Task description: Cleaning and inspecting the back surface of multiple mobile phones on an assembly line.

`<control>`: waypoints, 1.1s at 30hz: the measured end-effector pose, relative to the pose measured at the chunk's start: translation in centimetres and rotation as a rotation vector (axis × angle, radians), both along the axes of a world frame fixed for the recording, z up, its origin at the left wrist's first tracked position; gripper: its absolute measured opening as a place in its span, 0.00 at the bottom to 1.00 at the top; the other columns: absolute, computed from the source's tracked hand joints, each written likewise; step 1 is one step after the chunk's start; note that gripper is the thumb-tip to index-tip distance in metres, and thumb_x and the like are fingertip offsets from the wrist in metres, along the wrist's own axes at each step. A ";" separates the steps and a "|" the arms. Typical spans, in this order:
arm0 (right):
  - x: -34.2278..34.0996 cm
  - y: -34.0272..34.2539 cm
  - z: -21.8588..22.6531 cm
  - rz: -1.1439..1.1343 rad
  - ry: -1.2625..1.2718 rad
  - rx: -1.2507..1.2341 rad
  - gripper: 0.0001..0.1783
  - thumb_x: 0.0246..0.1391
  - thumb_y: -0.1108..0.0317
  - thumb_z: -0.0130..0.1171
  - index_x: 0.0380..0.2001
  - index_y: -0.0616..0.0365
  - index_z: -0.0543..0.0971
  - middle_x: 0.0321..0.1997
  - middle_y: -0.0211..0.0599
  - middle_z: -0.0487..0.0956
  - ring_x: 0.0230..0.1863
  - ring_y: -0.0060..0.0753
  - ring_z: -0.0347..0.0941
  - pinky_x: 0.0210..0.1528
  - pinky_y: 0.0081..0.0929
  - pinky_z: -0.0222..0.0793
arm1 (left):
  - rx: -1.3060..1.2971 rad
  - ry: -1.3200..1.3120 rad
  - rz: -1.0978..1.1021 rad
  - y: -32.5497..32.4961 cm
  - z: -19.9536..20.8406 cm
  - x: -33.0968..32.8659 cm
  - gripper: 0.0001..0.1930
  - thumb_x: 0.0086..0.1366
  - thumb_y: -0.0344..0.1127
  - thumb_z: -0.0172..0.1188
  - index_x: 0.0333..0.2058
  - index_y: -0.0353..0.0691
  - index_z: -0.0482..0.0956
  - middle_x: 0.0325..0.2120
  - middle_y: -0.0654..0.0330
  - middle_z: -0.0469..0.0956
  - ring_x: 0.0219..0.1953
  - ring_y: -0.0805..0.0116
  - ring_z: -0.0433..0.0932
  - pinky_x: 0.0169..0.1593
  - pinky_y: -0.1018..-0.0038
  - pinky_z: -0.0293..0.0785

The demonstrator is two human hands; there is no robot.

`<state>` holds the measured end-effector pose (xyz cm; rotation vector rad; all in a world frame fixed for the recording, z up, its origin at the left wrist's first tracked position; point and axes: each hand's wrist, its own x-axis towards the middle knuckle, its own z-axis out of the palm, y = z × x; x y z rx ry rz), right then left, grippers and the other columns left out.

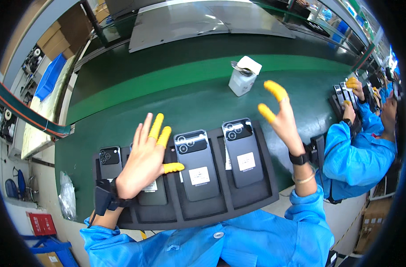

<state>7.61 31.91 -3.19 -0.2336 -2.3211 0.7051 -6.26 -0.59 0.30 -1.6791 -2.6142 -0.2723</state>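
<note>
A black foam tray (185, 221) lies at the near edge of the table with several dark smartphones in its slots, camera ends away from me. My left hand (141, 167) is spread flat over the second phone (155, 196) from the left and covers much of it; whether it touches the phone I cannot tell. Right of that hand lie the third phone (195, 160) and the rightmost phone (244, 144), each with a white label. Raised beyond the tray's right side, my right hand (284, 122) has thumb and index finger apart, holding nothing. Both hands wear yellow finger cots.
A white bottle (242, 84) with a metal top stands on the green table (167, 89) beyond the tray. At the left table edge lies a clear plastic bag (67, 196). A co-worker in a blue sleeve (354, 147) handles phones at the right.
</note>
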 end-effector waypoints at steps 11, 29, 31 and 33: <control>-8.1 2.1 1.8 -0.185 0.047 0.430 0.17 0.45 0.72 0.60 0.41 0.59 0.79 0.46 0.44 0.76 0.50 0.47 0.69 0.53 0.37 0.64 | 0.003 -0.051 -0.053 -0.4 2.8 1.6 0.38 0.47 0.47 0.70 0.54 0.33 0.67 0.62 0.40 0.51 0.66 0.39 0.45 0.65 0.50 0.49; -8.4 1.7 2.3 -0.131 0.143 0.557 0.08 0.38 0.73 0.57 0.27 0.62 0.78 0.34 0.42 0.76 0.41 0.44 0.70 0.47 0.37 0.63 | 0.219 -0.505 -0.576 -1.2 2.8 4.2 0.14 0.53 0.25 0.61 0.40 0.36 0.79 0.42 0.54 0.78 0.45 0.54 0.76 0.49 0.65 0.73; -8.1 1.8 2.4 -0.138 0.119 0.529 0.10 0.39 0.75 0.57 0.29 0.62 0.79 0.34 0.41 0.75 0.42 0.44 0.69 0.49 0.36 0.62 | 0.204 -0.650 -0.599 -1.2 1.9 4.6 0.14 0.52 0.23 0.61 0.39 0.35 0.79 0.42 0.53 0.78 0.46 0.54 0.76 0.51 0.65 0.72; -8.0 2.0 2.4 -0.144 0.086 0.519 0.11 0.40 0.76 0.56 0.32 0.62 0.78 0.38 0.41 0.76 0.43 0.43 0.69 0.49 0.36 0.62 | 0.172 -0.750 -0.576 -0.9 0.9 4.9 0.12 0.53 0.24 0.60 0.38 0.35 0.80 0.41 0.53 0.79 0.45 0.55 0.76 0.49 0.65 0.72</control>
